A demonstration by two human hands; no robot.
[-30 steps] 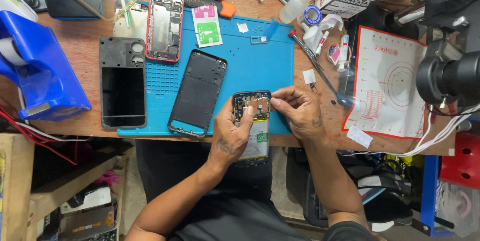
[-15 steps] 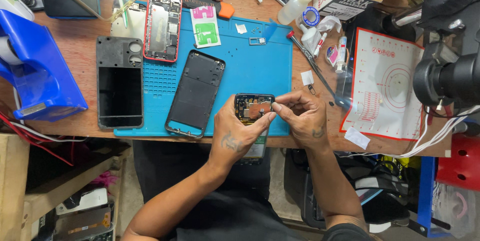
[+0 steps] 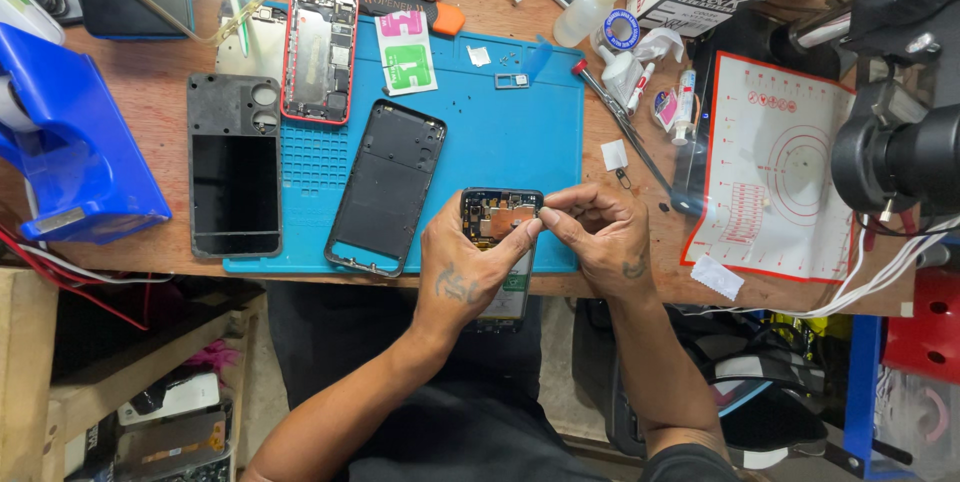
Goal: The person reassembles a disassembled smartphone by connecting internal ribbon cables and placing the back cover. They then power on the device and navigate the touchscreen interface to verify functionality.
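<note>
A person seated at a cluttered wooden workbench [image 3: 140,107] works on an opened phone [image 3: 498,227], its back off and its circuit board bared, at the near edge of a blue repair mat [image 3: 500,132]. The left hand [image 3: 470,267] closes round the phone's left side and steadies it, seemingly so that the board faces up toward the eyes. The right hand [image 3: 595,232] meets it from the other side, thumb and forefinger pinched together at the phone's upper right corner, on something too small to make out. The two hands touch at the fingertips over the board. On the mat to the left lies a dark back cover [image 3: 385,187], inner face up, within easy reach. Further left, on the bare wood, rests a black phone frame [image 3: 235,167] with round camera openings, and above it a red-edged phone [image 3: 320,52] lies open. Loose screws and a small metal tray lie on the upper part of the mat, apparently kept there so that they do not roll away. A white mat with red markings [image 3: 790,172] lies to the right, beside a microscope [image 3: 900,132]
</note>
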